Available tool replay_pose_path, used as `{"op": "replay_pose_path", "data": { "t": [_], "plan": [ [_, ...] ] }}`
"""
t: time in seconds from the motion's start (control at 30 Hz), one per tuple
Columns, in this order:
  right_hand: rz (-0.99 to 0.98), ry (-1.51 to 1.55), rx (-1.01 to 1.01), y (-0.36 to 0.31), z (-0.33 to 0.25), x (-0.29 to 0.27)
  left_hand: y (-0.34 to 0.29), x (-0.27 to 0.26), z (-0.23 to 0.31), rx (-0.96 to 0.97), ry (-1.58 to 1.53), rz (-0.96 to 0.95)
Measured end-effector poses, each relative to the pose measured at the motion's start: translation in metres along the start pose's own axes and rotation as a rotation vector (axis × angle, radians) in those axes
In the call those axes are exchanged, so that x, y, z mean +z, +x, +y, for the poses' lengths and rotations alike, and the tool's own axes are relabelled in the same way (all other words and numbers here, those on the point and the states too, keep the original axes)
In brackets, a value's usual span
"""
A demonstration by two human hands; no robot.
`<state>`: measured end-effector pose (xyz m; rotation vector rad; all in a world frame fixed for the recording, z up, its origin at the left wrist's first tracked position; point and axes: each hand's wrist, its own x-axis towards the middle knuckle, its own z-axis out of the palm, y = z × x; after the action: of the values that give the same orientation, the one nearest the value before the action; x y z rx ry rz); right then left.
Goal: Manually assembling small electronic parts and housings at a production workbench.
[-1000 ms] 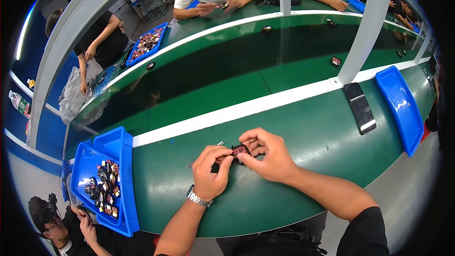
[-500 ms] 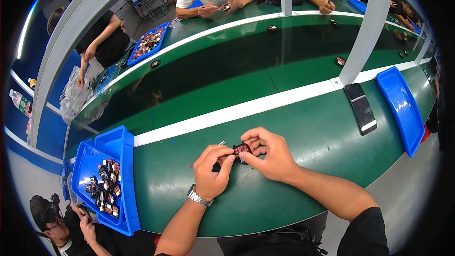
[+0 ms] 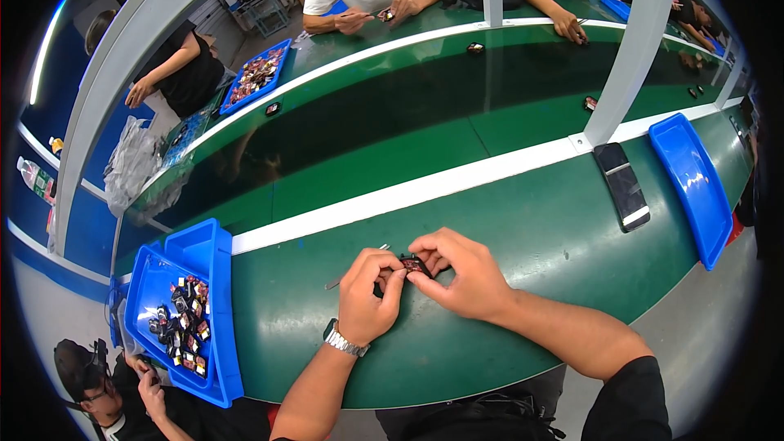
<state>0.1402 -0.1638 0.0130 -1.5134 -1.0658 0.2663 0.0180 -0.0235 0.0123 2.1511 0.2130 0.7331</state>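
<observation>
Over the green table, both hands meet on a small black device (image 3: 416,265) with a reddish inside. My left hand (image 3: 369,294) pinches its left end between thumb and fingertips; a metal-banded watch (image 3: 343,339) is on that wrist. From the other side my right hand (image 3: 461,273) grips the device, thumb along the near edge and fingers curled behind it. A thin metal tool (image 3: 332,284) shows at both sides of my left hand; I cannot tell whether it is held or lies on the table. The fingers partly cover the device.
At the left, a blue tray (image 3: 151,298) of similar small devices rests on another blue bin (image 3: 219,278). A black phone-like slab (image 3: 622,188) and a blue tray (image 3: 694,192) lie at the right. Beyond a white rail (image 3: 408,190), a green belt (image 3: 367,147) carries scattered devices. Several co-workers sit around.
My right hand has closed in slightly leftward, and the device sits flatter between my fingers. Devices on the belt have shifted right. A co-worker's hand at the far right has reached a device there.
</observation>
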Motion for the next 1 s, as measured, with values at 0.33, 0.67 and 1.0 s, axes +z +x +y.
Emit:
{"op": "replay_pose_path", "data": {
  "t": [0.33,0.67,1.0],
  "plan": [
    [-0.004,-0.065,-0.107,-0.0017,0.0009,0.0038,-0.0017,0.0053,-0.0044,0.008,0.011,0.094],
    [-0.014,-0.017,-0.096,-0.0018,0.0022,0.0032,-0.0024,0.0039,-0.0017,0.025,0.007,0.120],
    [0.016,0.014,-0.152,0.0007,0.0005,-0.0018,-0.0010,0.0046,-0.0069,0.049,-0.046,0.137]
  ]
}}
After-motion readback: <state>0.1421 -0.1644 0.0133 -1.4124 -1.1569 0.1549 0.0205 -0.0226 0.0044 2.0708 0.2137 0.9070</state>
